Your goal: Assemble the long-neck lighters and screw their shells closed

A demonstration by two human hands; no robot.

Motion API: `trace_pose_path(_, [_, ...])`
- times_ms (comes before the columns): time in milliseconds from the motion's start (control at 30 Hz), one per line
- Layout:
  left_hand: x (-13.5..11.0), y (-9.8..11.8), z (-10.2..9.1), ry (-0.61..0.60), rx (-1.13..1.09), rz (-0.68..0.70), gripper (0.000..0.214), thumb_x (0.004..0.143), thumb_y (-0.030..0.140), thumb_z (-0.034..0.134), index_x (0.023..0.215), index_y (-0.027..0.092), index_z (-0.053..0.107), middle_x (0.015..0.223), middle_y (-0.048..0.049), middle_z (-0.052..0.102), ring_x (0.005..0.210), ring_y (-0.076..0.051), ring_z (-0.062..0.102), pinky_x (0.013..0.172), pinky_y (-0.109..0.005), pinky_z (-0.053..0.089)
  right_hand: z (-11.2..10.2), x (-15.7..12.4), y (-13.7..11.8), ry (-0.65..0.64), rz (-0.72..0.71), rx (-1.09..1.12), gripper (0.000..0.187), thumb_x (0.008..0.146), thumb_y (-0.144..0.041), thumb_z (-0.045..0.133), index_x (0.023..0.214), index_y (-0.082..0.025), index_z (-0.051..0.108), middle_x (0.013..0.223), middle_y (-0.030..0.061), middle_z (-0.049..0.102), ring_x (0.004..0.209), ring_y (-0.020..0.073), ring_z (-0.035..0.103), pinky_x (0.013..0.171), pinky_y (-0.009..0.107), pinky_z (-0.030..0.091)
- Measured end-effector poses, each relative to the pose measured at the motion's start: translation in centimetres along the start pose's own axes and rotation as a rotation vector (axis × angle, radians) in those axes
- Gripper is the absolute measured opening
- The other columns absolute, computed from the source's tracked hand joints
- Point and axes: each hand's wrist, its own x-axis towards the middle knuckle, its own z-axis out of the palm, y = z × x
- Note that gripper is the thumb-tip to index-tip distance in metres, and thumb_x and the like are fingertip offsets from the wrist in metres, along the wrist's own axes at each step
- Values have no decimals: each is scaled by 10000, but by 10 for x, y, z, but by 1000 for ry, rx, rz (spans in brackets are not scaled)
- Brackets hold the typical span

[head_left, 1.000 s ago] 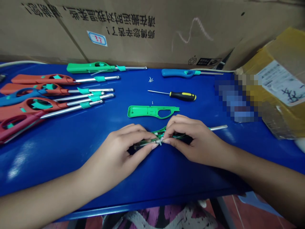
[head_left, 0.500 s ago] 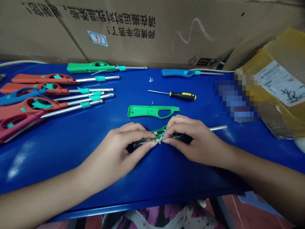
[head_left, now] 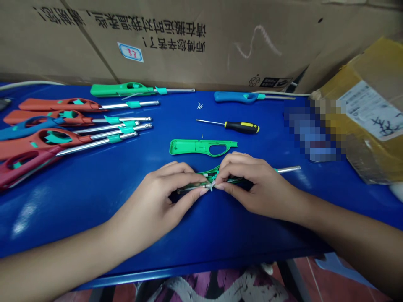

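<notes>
Left hand (head_left: 171,184) pinches a clear fuel tank (head_left: 191,187) near its valve end; right hand (head_left: 248,180), thumb and fingertip nearly together, pinches a small whitish piece (head_left: 213,183) beside it. Behind both, the opened green lighter (head_left: 208,173); farther out, its matching half-shell (head_left: 184,147), then a black-and-yellow screwdriver (head_left: 242,126) and tiny screws (head_left: 200,106)

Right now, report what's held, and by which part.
The left hand holds a translucent tube by its end nearest the right hand, whose hold cannot be told.
</notes>
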Motion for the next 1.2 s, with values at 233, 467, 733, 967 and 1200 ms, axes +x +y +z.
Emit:
trace_pose_path(233, [-3,-3,0,18,40,47,150,947,216,686,1087,233,736,1010,3,713,929,-118,655,832,-227,528,-1,0,1,22,5,36,94,944,-142,615,904,-134,699,886,51,656,878,153,600,807,304,477])
trace_pose_path(467, [-1,-1,-1,36,110,150,180,954,181,669,1127,198,719,1033,-22,696,942,-126,632,852,-249,521,1,0,1,54,19,23,111,941,-125,614,859,-142,687,862,32,657,860,136,608,783,271,475])
trace_pose_path(733, [0,-4,-1,68,140,141,172,932,185,704,1102,198,726,1012,-13,716,934,-127,632,840,-255,522,-2,-2,1,36,26,43,63,909,-123,652,920,-144,711,910,41,670,897,142,619,807,279,497])
trace_pose_path(967, [1,-4,-3,49,119,131,170,930,188,707,1094,214,740,1002,-5,731,928,-131,632,829,-260,519,2,-2,3,45,-19,0,94,938,-121,627,909,-160,708,892,39,658,884,158,599,817,317,493])
trace_pose_path(1200, [2,-4,-2,15,93,142,183,938,186,693,1110,196,753,960,-16,714,888,-135,612,804,-261,502,2,-1,2,35,-34,-2,119,936,-87,616,871,-157,687,879,33,653,868,150,601,830,321,477])
